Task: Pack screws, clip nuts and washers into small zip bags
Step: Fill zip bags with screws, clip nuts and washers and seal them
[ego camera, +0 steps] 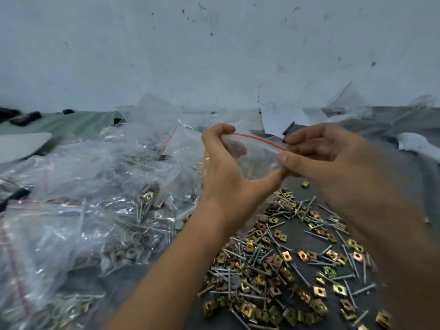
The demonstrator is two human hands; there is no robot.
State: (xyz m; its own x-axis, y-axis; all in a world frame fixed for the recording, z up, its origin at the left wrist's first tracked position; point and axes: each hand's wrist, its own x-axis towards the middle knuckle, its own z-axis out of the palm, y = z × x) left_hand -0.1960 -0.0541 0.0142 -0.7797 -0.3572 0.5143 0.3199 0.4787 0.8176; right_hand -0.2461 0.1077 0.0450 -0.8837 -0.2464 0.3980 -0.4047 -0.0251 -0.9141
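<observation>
Above the loose screws (273,253) and clip nuts (320,291): small zip bag (258,160), red seal running left-right, pinched at either end by left hand (223,167) and right hand (331,160); 2 hands equally near.

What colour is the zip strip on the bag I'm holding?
Red, on the clear bag's top edge; seen in the head view.

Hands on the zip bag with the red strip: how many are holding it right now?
2. The left hand grips the zip bag at its left end, the right hand pinches its right end by the red strip; both hold it above the loose screws and clip nuts.
</observation>
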